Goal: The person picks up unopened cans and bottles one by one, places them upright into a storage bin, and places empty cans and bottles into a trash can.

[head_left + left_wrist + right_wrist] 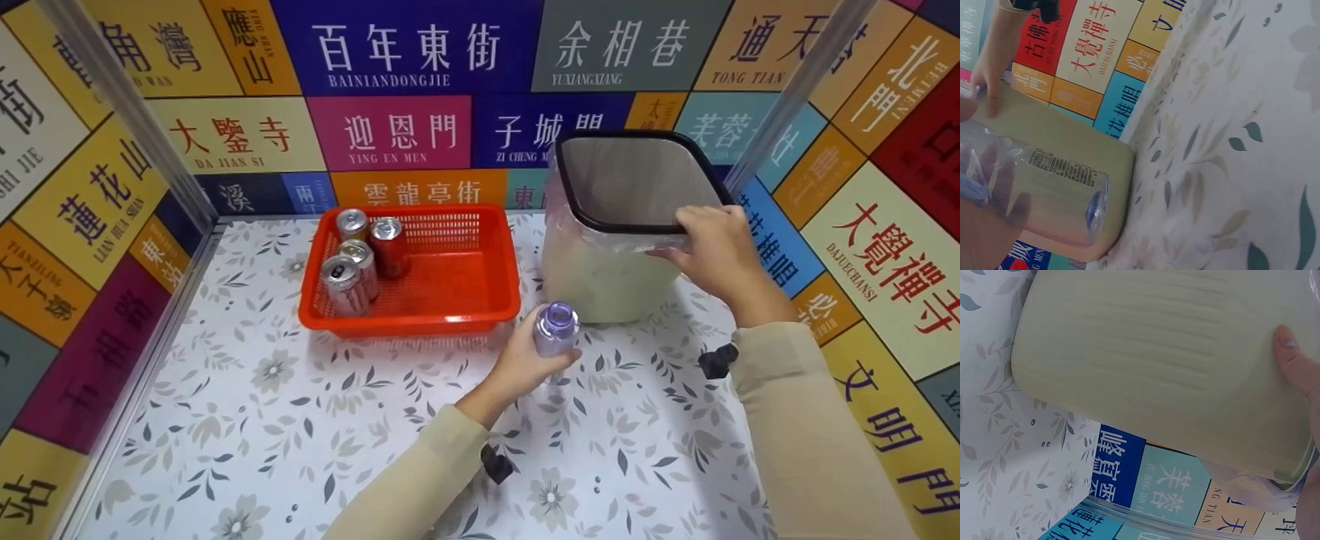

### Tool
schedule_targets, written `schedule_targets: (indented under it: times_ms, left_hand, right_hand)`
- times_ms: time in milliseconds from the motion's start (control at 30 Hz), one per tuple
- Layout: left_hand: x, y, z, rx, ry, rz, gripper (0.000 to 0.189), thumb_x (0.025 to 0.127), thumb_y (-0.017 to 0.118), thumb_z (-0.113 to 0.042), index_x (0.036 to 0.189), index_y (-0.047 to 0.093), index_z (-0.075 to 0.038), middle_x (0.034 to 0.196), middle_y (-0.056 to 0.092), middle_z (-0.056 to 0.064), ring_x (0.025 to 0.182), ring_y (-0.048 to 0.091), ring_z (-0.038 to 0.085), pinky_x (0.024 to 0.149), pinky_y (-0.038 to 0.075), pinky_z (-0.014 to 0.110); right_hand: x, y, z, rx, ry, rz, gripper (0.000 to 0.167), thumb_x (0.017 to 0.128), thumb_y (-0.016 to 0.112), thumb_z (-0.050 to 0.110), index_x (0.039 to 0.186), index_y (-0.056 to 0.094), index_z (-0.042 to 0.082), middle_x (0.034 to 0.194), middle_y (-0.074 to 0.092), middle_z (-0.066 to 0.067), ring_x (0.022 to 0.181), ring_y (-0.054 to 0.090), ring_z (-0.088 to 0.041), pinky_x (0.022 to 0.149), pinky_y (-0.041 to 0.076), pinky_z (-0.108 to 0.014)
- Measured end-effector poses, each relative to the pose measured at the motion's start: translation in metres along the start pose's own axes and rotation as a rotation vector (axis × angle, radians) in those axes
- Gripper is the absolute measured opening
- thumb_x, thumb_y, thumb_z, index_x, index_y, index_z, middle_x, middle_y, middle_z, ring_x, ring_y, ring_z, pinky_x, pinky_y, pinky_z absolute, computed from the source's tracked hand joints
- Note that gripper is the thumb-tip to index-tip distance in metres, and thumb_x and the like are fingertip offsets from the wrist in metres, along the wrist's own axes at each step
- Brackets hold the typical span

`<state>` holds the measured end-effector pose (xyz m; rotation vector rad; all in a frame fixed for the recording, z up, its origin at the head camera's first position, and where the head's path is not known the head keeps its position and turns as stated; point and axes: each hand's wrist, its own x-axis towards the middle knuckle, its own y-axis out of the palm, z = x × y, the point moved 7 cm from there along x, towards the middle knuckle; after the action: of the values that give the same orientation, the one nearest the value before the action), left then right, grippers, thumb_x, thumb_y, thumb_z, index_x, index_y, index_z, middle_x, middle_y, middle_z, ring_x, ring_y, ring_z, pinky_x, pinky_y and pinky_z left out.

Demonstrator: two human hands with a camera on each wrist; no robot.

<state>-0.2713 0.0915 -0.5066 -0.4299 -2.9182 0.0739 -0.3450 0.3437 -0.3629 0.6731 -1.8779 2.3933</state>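
In the head view my left hand (523,358) grips a clear plastic bottle (556,330) with a purple neck, held above the table between the basket and the bin. The left wrist view shows the bottle's transparent body (1061,191) with a printed barcode label, fingers wrapped round it. My right hand (716,244) holds the black rim of a pale green trash bin (607,277), its thumb outside against the wall, as the right wrist view also shows. A thin clear bag lines the bin and folds over its edge. The bin's bottom inside is hidden.
A red plastic basket (457,289) stands left of the bin, with several drink cans (349,285) upright in its left part. White floral cloth (360,450) covers the table. Panels with printed signs (405,45) close off the back and sides, with metal posts at the corners.
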Motion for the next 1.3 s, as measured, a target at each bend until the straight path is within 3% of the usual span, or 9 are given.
schedule_targets:
  times_ms: [300,633,833,933,1067,1300]
  left_hand:
    - [0.007,-0.019,-0.035,-0.017,0.020,-0.014,0.074,0.082,0.088,-0.012,0.147,0.055,-0.005,0.135,0.067,0.010,0.125,0.062,0.024,0.114,0.048,0.043]
    - [0.019,-0.048,-0.069,-0.062,0.095,-0.040,0.074,0.085,0.085,-0.011,0.151,0.050,-0.003,0.141,0.063,0.013,0.132,0.059,0.026,0.117,0.046,0.044]
    - [0.028,-0.061,-0.089,-0.070,0.069,-0.063,0.076,0.087,0.086,-0.015,0.152,0.049,-0.006,0.142,0.063,0.010,0.132,0.059,0.024,0.116,0.047,0.043]
    - [0.032,-0.065,-0.100,-0.100,0.074,-0.077,0.080,0.087,0.087,-0.014,0.155,0.046,-0.006,0.145,0.061,0.011,0.135,0.058,0.025,0.117,0.047,0.041]
    - [0.038,-0.068,-0.115,-0.139,0.125,-0.085,0.080,0.088,0.086,-0.012,0.156,0.045,-0.004,0.145,0.061,0.013,0.135,0.057,0.025,0.116,0.047,0.038]
    - [0.050,-0.071,-0.139,-0.197,0.185,-0.086,0.072,0.090,0.083,-0.010,0.151,0.048,-0.003,0.141,0.063,0.016,0.130,0.061,0.025,0.111,0.051,0.035]
  right_hand:
    - [0.000,0.000,0.002,-0.018,-0.028,-0.029,0.040,0.089,0.089,0.024,0.086,0.053,0.006,0.087,0.065,-0.016,0.089,0.062,-0.041,0.104,0.035,-0.066]
    - [0.002,0.001,0.001,0.005,-0.017,-0.025,0.033,0.090,0.088,0.022,0.091,0.059,0.006,0.091,0.069,-0.015,0.094,0.063,-0.040,0.108,0.034,-0.066]
    - [0.002,0.001,0.000,-0.001,-0.018,-0.027,0.033,0.090,0.088,0.023,0.091,0.059,0.007,0.091,0.069,-0.015,0.093,0.063,-0.040,0.107,0.035,-0.066]
    - [0.002,0.001,0.000,0.004,-0.018,-0.024,0.033,0.091,0.088,0.023,0.091,0.060,0.007,0.091,0.069,-0.015,0.093,0.063,-0.039,0.108,0.034,-0.066]
    - [0.001,0.001,-0.001,0.014,-0.006,-0.021,0.031,0.090,0.088,0.023,0.093,0.062,0.007,0.093,0.070,-0.015,0.095,0.064,-0.040,0.109,0.033,-0.066]
    - [0.001,0.001,0.000,0.010,-0.016,-0.024,0.031,0.091,0.088,0.022,0.091,0.061,0.007,0.088,0.067,-0.013,0.091,0.063,-0.038,0.108,0.034,-0.066]
